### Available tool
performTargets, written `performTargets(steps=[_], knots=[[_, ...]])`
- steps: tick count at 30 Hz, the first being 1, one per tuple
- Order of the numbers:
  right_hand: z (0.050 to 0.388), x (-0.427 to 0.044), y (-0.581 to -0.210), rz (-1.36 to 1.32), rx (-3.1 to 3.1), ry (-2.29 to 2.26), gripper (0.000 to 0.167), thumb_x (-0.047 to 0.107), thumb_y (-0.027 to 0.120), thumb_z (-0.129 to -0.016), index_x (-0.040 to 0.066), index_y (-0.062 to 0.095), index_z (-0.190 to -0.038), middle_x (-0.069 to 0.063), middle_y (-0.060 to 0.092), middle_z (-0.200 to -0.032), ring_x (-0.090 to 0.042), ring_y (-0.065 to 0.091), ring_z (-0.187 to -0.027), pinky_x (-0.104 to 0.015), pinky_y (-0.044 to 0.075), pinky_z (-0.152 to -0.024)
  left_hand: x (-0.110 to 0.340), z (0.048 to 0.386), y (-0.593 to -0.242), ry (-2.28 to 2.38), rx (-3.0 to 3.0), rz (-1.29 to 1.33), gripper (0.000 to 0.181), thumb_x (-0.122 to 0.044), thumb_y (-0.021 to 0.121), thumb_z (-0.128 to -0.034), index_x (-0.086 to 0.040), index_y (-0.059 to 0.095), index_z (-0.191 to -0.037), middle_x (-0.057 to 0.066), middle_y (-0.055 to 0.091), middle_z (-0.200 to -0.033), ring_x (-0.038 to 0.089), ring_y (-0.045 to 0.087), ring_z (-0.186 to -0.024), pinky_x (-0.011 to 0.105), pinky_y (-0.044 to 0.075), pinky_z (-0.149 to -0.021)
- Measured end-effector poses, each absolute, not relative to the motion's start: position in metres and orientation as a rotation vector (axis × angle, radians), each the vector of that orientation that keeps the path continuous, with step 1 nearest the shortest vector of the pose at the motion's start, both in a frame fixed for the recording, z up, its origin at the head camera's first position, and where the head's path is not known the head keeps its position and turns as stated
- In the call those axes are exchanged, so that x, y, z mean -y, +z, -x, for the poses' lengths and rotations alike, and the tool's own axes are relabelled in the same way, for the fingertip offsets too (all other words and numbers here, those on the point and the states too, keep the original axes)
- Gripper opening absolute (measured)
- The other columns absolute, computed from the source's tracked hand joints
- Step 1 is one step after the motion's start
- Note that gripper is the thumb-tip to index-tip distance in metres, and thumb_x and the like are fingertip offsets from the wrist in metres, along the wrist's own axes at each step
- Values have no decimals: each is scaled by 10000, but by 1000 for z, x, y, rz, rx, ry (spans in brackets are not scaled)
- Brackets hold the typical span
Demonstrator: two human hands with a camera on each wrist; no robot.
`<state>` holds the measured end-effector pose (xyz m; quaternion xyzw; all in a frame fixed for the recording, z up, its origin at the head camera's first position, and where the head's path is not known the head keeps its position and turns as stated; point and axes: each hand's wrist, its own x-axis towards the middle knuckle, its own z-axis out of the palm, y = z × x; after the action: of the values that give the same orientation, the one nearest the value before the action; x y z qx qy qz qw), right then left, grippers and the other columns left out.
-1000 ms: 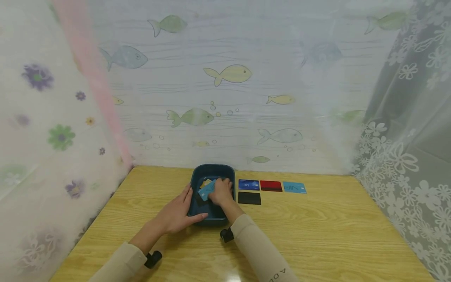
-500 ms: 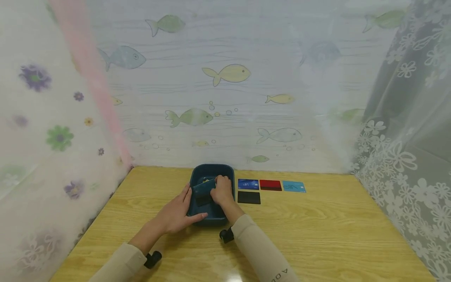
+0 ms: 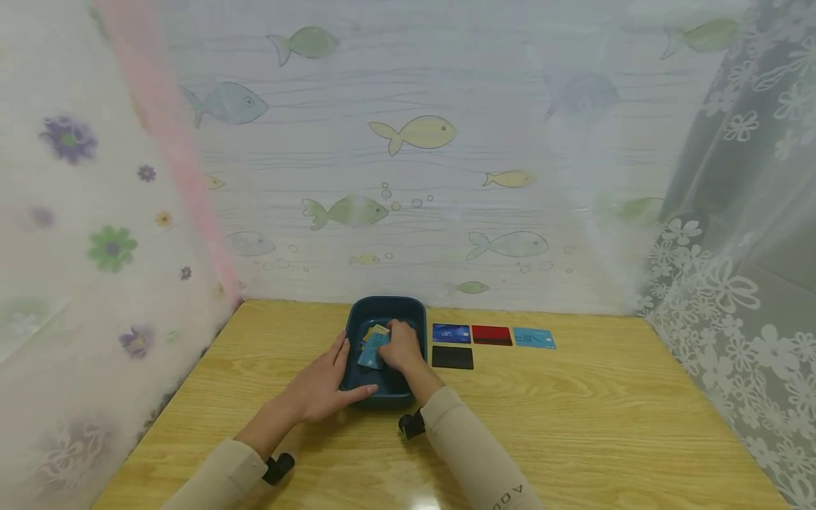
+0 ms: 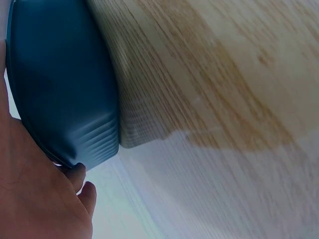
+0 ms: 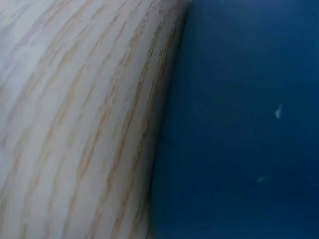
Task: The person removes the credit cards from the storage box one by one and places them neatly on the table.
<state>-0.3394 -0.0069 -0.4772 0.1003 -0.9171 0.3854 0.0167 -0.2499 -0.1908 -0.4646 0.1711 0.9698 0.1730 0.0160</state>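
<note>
A dark blue plastic bin stands on the table, with several cards lying loose inside. My right hand reaches into it and pinches a light blue card at its right edge; the fingertips are partly hidden. Behind that card a yellowish card pokes out. My left hand lies along the bin's left rim, thumb stretched across the near edge. From the left wrist camera the hand appears against the bin's outer wall. The right wrist view holds only the bin's wall and wood.
Right of the bin lie a blue VIP card, a red card and a light blue VIP card in a row, with a black card below the first. A fish-print curtain hangs behind the wooden table.
Half a second ago the card in my right hand was tilted up, dark side showing; now its light blue face shows again, turned more upright. My left hand has stayed on the rim.
</note>
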Motion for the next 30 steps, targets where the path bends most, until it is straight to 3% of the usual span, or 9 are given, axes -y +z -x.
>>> performTargets(steps=[8, 17, 23, 30], knots=[[338, 8, -476, -396, 3013, 1024, 650, 268, 857, -833, 0, 607, -1370, -216, 531, -1347, -390, 481, -1222, -560, 423, -1050, 190, 251, -465, 545, -3022, -535, 1166, -820, 474, -900, 54, 170, -1610, 204, 70, -1702, 430, 243, -1519, 596, 320, -1161], [336, 9, -474, -391, 3035, 1047, 548, 231, 852, -825, -4, 647, -1276, -213, 516, -1225, -361, 453, -1094, -548, 412, -1017, 190, 249, -462, 549, -3011, -535, 1162, -820, 456, -908, 53, 152, -1611, 202, 56, -1703, 427, 240, -1520, 582, 313, -1172], [337, 8, -473, -372, 2992, 1105, 498, 174, 845, -820, -16, 646, -1235, -204, 527, -1207, -364, 461, -1101, -554, 413, -1018, 190, 249, -462, 537, -3022, -535, 1158, -820, 450, -910, 50, 148, -1612, 197, 52, -1703, 412, 235, -1525, 566, 317, -1176], [336, 8, -474, -342, 2873, 1333, 370, 67, 739, -873, -29, 639, -1217, -172, 641, -1159, -273, 588, -941, -401, 543, -801, 190, 249, -463, 551, -3003, -522, 1170, -835, 432, -905, 45, 128, -1615, 199, 42, -1704, 408, 226, -1529, 563, 311, -1181]])
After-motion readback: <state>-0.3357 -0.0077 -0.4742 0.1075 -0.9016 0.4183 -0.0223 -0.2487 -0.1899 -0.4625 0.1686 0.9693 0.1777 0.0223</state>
